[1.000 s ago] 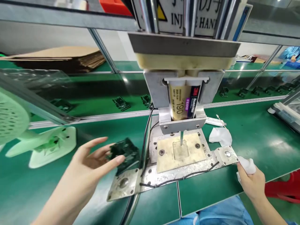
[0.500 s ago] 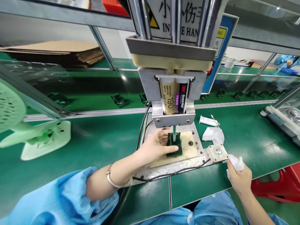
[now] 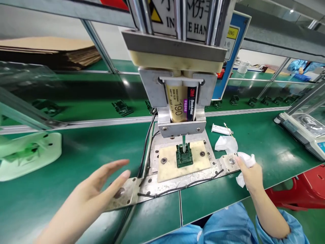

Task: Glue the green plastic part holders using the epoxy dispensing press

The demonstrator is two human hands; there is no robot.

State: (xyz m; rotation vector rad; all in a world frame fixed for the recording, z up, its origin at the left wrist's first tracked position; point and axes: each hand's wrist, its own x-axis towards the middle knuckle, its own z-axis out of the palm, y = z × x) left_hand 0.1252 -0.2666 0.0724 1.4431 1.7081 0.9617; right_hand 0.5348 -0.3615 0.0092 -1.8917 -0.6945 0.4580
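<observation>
A small dark green part (image 3: 184, 156) sits on the beige pad (image 3: 169, 166) of a metal fixture, right under the glue nozzle (image 3: 183, 145) of a dispensing press holding a 3M cartridge (image 3: 181, 103). My left hand (image 3: 101, 188) hovers open, fingers stretched out, over the fixture's left metal tab (image 3: 122, 195), holding nothing. My right hand (image 3: 247, 174) is closed on a white wipe (image 3: 247, 161) beside the round button (image 3: 232, 161) on the fixture's right tab.
A crumpled white tissue (image 3: 225, 143) and a small tube (image 3: 220, 128) lie behind the right tab. A scale (image 3: 303, 130) stands at the far right, a pale green fan base (image 3: 30, 154) at the left. Several green parts (image 3: 122, 107) ride the belt behind. A red stool (image 3: 299, 193) is below.
My left hand brought the green part from the left, set it on the pad under the nozzle, then let go and drew back left. My right hand edged toward the button.
</observation>
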